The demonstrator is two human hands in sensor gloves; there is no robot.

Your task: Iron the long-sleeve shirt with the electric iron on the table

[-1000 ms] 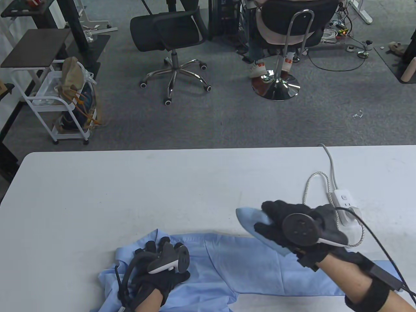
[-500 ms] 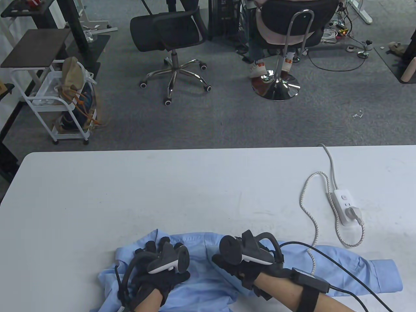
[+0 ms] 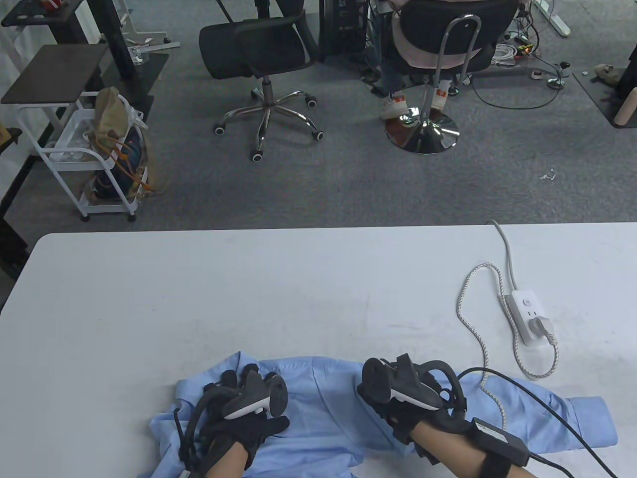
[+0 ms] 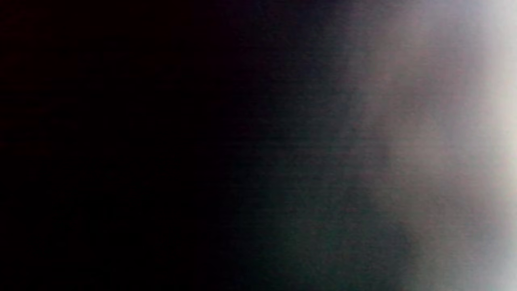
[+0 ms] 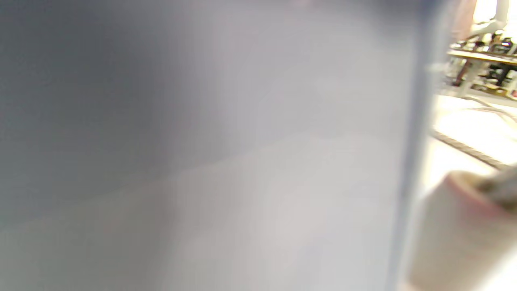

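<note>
The left hand [image 3: 239, 423] is lying flat on the light blue shirt [image 3: 323, 413], fingers [image 3: 234, 377] spread and pressing the cloth at the worktop's [image 3: 199, 298] near edge. The right hand [image 3: 398, 406] is resting on the shirt's middle; its fingers are hidden, so their state cannot be told. The sleeve [image 3: 557, 416] is stretching rightward below a power strip [image 3: 528, 318]. Both wrist views are probably too blurred to add anything.

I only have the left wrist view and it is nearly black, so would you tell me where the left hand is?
Observer: The left hand rests on the blue shirt, near its bunched end.
Operator: And the right hand?
Observer: The right hand is on the shirt too, beside the sleeve, which is laid out flat.
Operator: Is anything plugged in?
Observer: Yes, a plug sits in the power strip; I see no iron.
</note>
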